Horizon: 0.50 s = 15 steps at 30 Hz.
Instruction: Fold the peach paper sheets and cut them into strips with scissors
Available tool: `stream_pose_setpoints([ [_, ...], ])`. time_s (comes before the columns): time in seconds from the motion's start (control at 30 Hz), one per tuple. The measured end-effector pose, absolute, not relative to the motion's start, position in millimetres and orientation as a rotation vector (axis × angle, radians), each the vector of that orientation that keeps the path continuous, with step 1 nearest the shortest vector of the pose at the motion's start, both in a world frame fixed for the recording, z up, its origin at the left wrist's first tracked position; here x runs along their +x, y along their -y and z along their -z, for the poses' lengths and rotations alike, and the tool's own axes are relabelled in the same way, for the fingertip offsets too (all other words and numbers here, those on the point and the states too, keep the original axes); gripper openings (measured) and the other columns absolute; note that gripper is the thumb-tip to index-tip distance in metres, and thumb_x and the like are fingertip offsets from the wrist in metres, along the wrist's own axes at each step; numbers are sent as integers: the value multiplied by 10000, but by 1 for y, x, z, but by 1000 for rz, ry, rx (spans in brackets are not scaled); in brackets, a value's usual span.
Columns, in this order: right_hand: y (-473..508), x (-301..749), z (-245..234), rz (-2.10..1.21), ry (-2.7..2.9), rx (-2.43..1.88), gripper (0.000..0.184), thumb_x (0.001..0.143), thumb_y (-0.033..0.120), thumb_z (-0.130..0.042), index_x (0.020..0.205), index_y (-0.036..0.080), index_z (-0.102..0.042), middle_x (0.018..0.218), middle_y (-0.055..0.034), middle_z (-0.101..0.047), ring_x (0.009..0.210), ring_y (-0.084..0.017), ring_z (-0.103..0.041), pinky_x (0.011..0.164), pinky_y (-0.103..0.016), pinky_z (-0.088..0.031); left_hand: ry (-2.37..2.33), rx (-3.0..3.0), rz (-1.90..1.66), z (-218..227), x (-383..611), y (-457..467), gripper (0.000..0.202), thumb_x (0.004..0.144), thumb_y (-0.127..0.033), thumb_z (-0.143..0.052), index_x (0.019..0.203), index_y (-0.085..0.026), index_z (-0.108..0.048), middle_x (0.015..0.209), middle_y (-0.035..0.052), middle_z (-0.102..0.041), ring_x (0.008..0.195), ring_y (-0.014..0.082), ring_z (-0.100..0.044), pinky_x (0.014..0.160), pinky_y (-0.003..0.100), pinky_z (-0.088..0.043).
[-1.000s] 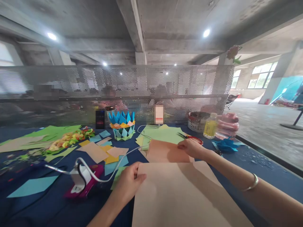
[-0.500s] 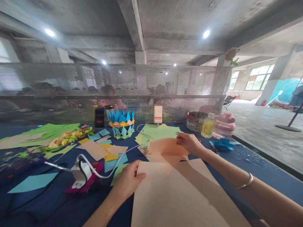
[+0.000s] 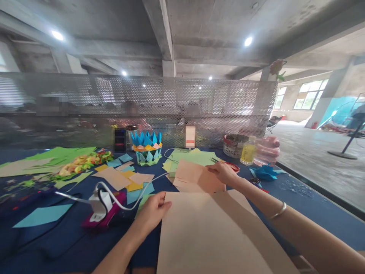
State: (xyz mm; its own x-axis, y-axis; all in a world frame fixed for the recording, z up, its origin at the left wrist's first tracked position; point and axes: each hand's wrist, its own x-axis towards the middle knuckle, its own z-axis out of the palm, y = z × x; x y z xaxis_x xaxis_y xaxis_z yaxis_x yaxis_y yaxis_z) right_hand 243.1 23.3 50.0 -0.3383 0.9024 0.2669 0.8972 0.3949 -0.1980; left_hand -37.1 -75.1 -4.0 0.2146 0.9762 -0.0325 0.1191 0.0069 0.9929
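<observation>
My left hand (image 3: pixel 154 213) pinches the upper left edge of a large beige paper sheet (image 3: pixel 205 228), thumb on top and fingers underneath. Just beyond that sheet lie smaller peach paper pieces (image 3: pixel 194 175), overlapping one another. My right hand (image 3: pixel 224 173), a bangle on its wrist, has its fingertips closed at the upper right edge of the top peach piece. Scissors with a red handle (image 3: pixel 232 166) lie partly hidden behind this hand, their dark tips showing past the fingers. Pale green sheets (image 3: pixel 196 155) spread out behind the peach paper.
A blue and green folded-paper basket (image 3: pixel 146 148) stands behind scattered paper squares (image 3: pixel 114 179). A white charger (image 3: pixel 99 205) with cables sits in a purple power strip (image 3: pixel 118 201) at left. A woven basket (image 3: pixel 235 146), yellow bottle (image 3: pixel 248 152), pink jug (image 3: pixel 267 151) and blue paper flower (image 3: pixel 266 172) stand at right.
My right hand has shifted slightly left, and the peach piece that bowed up now lies flatter. More of the red scissor handle shows. My left hand keeps its grip on the beige sheet.
</observation>
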Motion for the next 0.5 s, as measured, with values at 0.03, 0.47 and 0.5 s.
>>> stream_pose_setpoints([
  [0.03,-24,243,-47,-13,2317,-1554,303,861,193,-440,984,205,-717,930,-71,-718,899,-201,-635,730,-241,-413,-1117,1350,-980,4,-38,75,313,726,-323,-603,981,-141,-615,851,90,-739,759,252,-692,705,345,-501],
  [0.47,-14,243,-44,52,1996,-1389,248,829,191,-440,916,169,-671,859,-63,-712,788,-192,-636,701,-265,-448,-1000,1166,-1037,0,-40,82,412,619,-419,-745,876,-101,-693,798,112,-740,708,231,-691,699,315,-507],
  [0.5,-12,243,-48,49,1958,-1373,245,826,200,-435,911,169,-662,829,-54,-708,752,-182,-631,668,-253,-446,-1010,1135,-1047,-1,-40,83,395,614,-397,-752,873,-105,-694,802,107,-740,704,225,-690,695,308,-508],
])
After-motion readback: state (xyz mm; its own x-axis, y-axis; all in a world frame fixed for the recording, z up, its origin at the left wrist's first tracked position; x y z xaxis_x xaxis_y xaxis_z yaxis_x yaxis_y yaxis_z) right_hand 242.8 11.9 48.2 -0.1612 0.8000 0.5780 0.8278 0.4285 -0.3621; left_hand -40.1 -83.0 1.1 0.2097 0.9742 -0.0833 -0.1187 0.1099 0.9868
